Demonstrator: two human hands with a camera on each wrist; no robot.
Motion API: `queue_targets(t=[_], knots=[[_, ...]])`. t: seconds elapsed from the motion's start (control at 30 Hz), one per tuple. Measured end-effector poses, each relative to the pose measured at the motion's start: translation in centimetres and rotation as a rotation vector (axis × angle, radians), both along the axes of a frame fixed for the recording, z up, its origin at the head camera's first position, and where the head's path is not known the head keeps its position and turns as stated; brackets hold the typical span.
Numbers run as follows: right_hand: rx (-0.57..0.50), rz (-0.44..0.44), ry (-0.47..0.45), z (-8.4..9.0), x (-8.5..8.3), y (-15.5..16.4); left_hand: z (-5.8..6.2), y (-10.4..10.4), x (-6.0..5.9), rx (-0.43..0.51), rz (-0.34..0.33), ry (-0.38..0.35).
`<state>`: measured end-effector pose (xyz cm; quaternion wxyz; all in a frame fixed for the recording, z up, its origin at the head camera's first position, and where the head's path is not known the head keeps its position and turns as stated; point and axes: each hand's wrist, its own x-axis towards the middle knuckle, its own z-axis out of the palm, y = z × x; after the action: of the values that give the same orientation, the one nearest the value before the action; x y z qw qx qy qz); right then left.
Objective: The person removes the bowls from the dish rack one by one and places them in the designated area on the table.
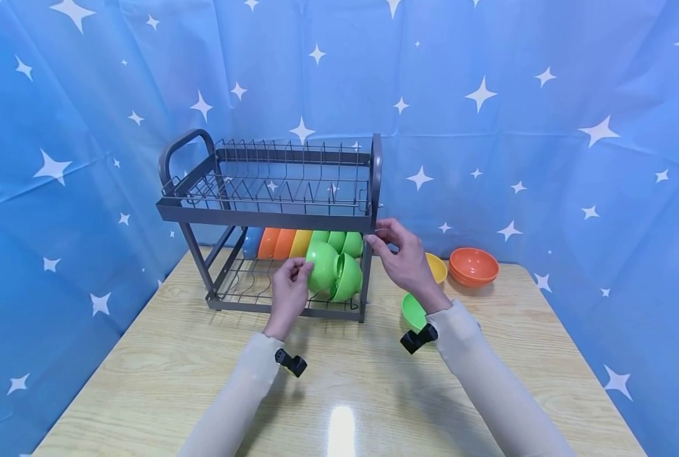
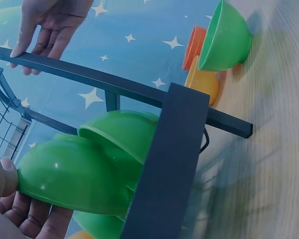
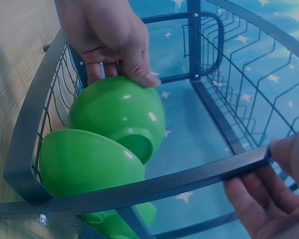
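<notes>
My left hand [image 1: 290, 289] pinches the rim of a green bowl [image 1: 321, 263] on the lower tier of a dark two-tier dish rack [image 1: 271, 219]. The bowl is tilted on its side. Just right of it stands a second green bowl [image 1: 349, 279], which overlaps it in the right wrist view. Between thumb and fingers, my right hand [image 1: 401, 254] grips the rack's right front post [image 3: 189, 183]. Behind these bowls, a row of blue, orange, yellow and green bowls [image 1: 301, 244] stands on edge, partly hidden by the rack's upper bar.
On the wooden table [image 1: 174, 374], right of the rack, sit stacked orange bowls [image 1: 474, 265], a yellow bowl [image 1: 437, 269] and a green bowl [image 1: 412, 312] partly behind my right wrist. The wire upper tier overhangs the bowls. A starry blue curtain [image 1: 545, 139] hangs behind.
</notes>
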<state>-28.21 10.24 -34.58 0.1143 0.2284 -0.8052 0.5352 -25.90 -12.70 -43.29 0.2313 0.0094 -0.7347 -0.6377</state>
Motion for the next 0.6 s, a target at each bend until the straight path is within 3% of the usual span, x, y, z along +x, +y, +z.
queue_targets(t=[0.37, 0.6], knots=[[0.008, -0.004, -0.019, -0.1, 0.1, 0.0, 0.6, -0.1, 0.6, -0.120, -0.013, 0.114], [0.008, -0.009, -0.023, 0.0, 0.1, 0.0, 1.2, 0.1, 1.3, -0.271, 0.007, 0.320]])
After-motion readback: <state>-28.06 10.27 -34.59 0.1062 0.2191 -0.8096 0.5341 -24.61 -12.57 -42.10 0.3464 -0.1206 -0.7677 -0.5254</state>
